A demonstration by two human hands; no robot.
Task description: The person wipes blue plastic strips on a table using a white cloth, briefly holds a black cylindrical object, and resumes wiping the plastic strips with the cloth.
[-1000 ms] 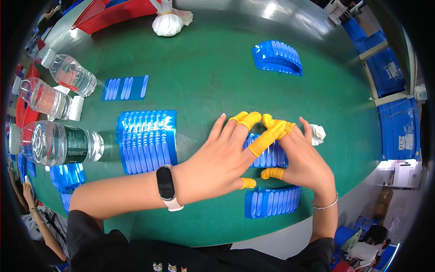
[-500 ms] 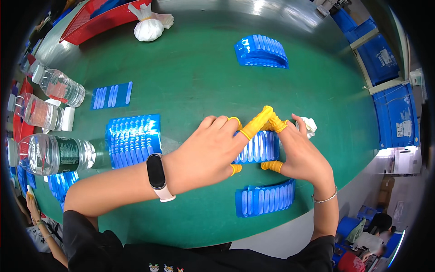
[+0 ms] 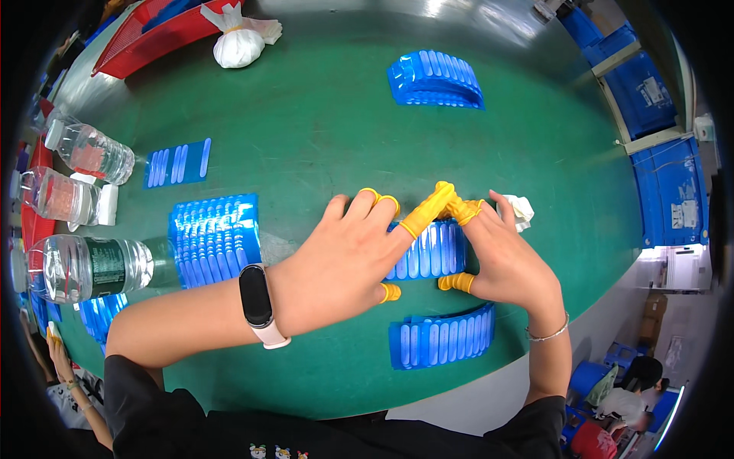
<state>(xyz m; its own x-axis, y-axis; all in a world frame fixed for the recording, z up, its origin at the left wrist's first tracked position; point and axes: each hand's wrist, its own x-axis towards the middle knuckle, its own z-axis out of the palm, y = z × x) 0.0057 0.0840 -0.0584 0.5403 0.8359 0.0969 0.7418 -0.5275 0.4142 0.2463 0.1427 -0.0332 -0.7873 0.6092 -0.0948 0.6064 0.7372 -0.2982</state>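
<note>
A blue film stack with pale lengthwise strips lies between my hands, its far edge partly hidden by fingers. My left hand bends round its left side, index finger along the far edge and thumb by the near edge. Around the right side curls my right hand, index finger at the far edge, thumb at the near one. Yellow finger cots cover both index fingers and thumbs; the two index tips meet. Closer to me rests a second curved stack. A crumpled white tissue sits behind my right hand.
Further blue stacks lie at the far side and left, near a single sheet. Bottles line the left. A red basket and tied white bag stand far left. Another person's hand shows lower left.
The left hand and its index tip have shifted slightly left, and its thumb sits a little lower. The whole table view has drifted slightly left. Both hands stay around the same stack.
</note>
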